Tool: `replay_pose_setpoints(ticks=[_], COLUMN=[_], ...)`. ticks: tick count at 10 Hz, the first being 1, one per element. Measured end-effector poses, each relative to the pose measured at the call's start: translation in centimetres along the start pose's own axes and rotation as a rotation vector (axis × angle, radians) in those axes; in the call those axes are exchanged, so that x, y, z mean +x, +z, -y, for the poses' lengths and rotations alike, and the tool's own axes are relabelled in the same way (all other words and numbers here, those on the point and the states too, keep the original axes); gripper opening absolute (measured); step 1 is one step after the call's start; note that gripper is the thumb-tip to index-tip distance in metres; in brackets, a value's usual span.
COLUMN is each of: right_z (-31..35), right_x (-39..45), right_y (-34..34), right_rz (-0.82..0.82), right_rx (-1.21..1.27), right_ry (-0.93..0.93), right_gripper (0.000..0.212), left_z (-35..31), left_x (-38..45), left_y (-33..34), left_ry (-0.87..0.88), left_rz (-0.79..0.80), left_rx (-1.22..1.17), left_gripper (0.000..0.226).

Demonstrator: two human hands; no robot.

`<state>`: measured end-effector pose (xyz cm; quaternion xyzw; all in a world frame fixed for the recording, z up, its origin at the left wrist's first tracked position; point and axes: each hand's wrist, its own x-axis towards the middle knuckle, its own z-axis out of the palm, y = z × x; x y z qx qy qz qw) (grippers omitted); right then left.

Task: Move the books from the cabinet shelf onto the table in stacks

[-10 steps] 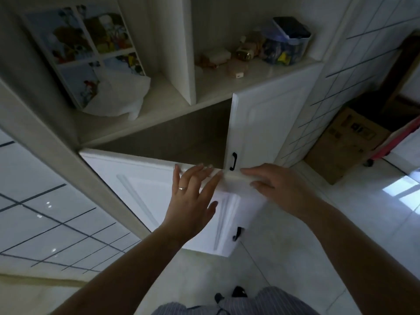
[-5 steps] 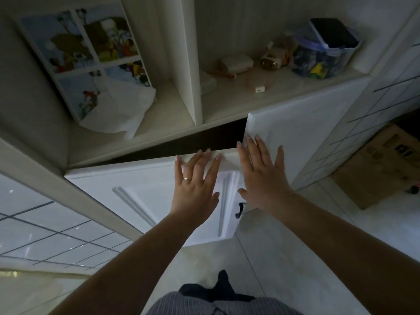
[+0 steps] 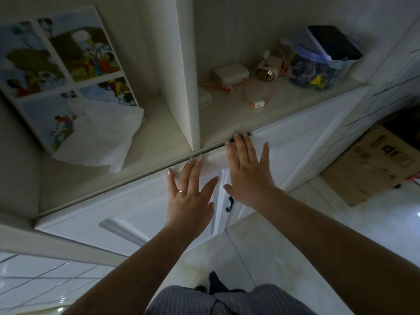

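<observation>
My left hand, a ring on one finger, lies flat with fingers spread on the white left cabinet door. My right hand lies flat on the white right cabinet door, fingertips at its top edge. Both doors sit almost flush under the open shelf; only a thin dark gap shows at my right fingertips. A picture book with cartoon panels leans at the shelf's left, white crumpled paper before it. No table is in view.
A vertical divider splits the shelf. The right bay holds a clear plastic box with a dark lid, a small white case and small gadgets. A cardboard box lies on the tiled floor at right. Black door handles sit between the doors.
Both lower doors have swung from wide open to nearly closed under my flat palms. The dark cabinet opening has vanished, and the view has moved closer to the shelf.
</observation>
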<state>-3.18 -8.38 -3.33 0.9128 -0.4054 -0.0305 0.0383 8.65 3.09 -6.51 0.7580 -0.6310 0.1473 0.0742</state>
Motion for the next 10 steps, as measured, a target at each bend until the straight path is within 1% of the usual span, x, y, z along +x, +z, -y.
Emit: replay_pose_setpoints(ticks=[2, 5, 6, 7, 8, 9, 10], right_z=[0.0, 0.4, 0.4, 0.5, 0.8, 0.5, -0.7], right_x=[0.9, 1.1, 0.9, 0.0, -1.4, -3.8, -6.9], right_y=[0.1, 0.2, 0.1, -0.2, -0.6, -0.5, -0.2], right_rz=[-0.015, -0.023, -0.043, -0.135, -0.124, -0.016, 0.117], right_rx=[-0.009, -0.019, 0.035, 0.144, 0.355, 0.649, 0.887], right_ry=[-0.003, 0.012, 0.008, 0.011, 0.058, 0.086, 0.147], right_gripper=[0.110, 0.110, 0.105, 0.090, 0.079, 0.067, 0.050], left_z=[0.2, 0.5, 0.7, 0.5, 0.4, -0.1, -1.9], left_x=[0.5, 0.5, 0.4, 0.1, 0.1, 0.3, 0.3], left_y=[0.2, -0.3, -0.5, -1.0, -1.9, -2.6, -3.8], left_ry=[-0.013, -0.003, -0.003, 0.005, -0.002, -0.008, -0.014], left_rz=[0.007, 0.049, 0.035, 0.040, 0.017, -0.018, 0.138], left_rx=[-0.032, -0.088, -0.094, -0.105, -0.150, -0.254, -0.615], left_gripper=[0.059, 0.053, 0.050, 0.054, 0.062, 0.069, 0.074])
